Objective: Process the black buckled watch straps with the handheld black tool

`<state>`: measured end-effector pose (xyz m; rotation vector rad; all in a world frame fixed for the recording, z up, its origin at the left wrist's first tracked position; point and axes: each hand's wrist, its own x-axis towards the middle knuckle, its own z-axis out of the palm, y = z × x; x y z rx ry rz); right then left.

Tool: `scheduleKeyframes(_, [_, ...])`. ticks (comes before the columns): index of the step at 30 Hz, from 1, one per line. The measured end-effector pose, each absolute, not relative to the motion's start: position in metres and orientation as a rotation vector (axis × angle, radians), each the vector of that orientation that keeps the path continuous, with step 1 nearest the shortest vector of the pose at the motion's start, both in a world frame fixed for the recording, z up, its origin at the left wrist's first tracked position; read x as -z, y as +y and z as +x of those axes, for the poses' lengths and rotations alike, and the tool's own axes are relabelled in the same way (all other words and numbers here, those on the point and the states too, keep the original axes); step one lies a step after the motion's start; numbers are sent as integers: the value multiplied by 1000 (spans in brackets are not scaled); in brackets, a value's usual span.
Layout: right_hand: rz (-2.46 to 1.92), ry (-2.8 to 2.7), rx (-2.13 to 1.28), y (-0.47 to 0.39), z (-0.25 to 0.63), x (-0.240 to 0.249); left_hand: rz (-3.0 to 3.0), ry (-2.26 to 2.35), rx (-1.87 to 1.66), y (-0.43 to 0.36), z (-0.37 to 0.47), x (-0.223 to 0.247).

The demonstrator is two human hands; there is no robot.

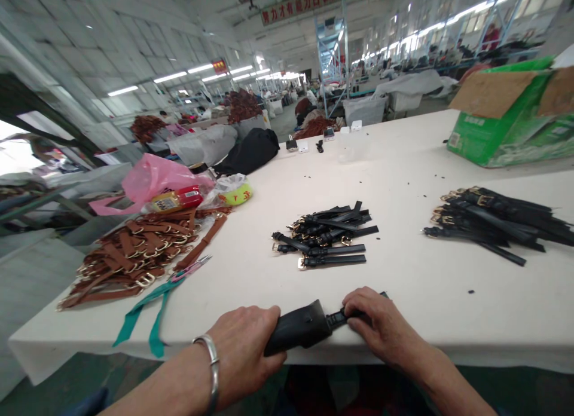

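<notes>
My left hand (248, 338), with a metal bangle at the wrist, is wrapped round a thick black handheld tool (299, 327) whose exact kind I cannot make out. Its wide end points right, at the table's front edge. There it meets a short black strap (337, 319), pinched between the thumb and fingers of my right hand (374, 320); the fingers cover much of the strap. Beyond my hands lies a loose pile of black buckled straps (329, 231) with gold-coloured buckles. A larger bundle of similar black straps (497, 219) lies to the right.
Brown straps with metal rings (139, 248) are heaped at the left, beside pink-handled scissors (191, 269) tied with green ribbon (147, 308). A pink plastic bag (156, 180) sits behind them. A green carton (506, 129) stands at the back right of the white table (403, 272).
</notes>
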<state>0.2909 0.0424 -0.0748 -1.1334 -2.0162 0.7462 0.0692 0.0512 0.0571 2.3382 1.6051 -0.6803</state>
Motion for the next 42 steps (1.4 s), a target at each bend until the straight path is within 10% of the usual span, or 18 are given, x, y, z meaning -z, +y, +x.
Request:
scheduleKeyframes(25, [-1264,-1925,167,4,264,105,2463,1591,516,96,112,-53])
scheduleKeyframes(42, [-1342,-1841,213,1,250,135,2620,1314,550,99,188,-30])
